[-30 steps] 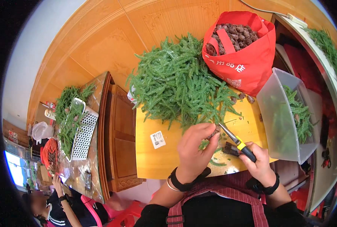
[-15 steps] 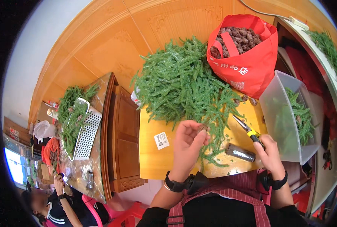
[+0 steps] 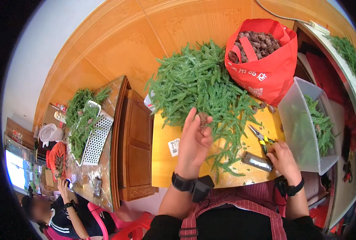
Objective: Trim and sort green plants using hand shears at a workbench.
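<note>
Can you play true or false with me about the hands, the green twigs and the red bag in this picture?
1. The left hand holds a small brown cone. True.
2. The red bag is full of green twigs. False: it holds brown cones; the green twigs lie heaped on the yellow table.
3. The right hand holds pliers with yellow-and-black handles. True.
4. The clear plastic box is empty. False: green twigs lie inside it.
5. The pliers are cutting a twig. False: their tips point up over bare table, with nothing between them.
</note>
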A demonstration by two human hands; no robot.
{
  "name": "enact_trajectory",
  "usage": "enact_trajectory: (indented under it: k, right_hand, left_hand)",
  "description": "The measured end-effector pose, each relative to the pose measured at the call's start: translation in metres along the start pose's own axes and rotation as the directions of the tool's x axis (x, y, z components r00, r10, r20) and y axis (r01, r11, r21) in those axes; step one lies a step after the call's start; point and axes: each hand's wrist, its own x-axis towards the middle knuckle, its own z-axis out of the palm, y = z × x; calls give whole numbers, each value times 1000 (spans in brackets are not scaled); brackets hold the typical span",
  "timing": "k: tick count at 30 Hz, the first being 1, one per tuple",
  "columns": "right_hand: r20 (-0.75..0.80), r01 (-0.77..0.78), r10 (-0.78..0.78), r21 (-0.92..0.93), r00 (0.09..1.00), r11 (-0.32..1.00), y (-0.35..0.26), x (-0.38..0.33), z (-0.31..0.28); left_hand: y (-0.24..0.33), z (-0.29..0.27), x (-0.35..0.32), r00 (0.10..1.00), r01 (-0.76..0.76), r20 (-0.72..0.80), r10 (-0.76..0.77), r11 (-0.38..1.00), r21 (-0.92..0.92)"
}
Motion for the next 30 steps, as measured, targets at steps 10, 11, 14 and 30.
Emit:
enact_trajectory:
  k: [10,11,14,30]
  right_hand:
    - [85,31,-151,769,985,639,-86,12,-28]
    - [158,-27,-166,799,973,601,-96,13,-32]
    - [107,45,-221,808,969,587,-99,16,-19]
    - [342,-235,-26,696,939,679,-66,-2,-2]
  left_hand:
    - [-27,7,-24,890,-12,379,-253,819,573]
    - [-30,4,-27,862,-9,423,-279,826,564]
    - [-32,1,-35,888,24,370,-273,831,556]
    - [6,-59,-32,982,7,155,-111,835,550]
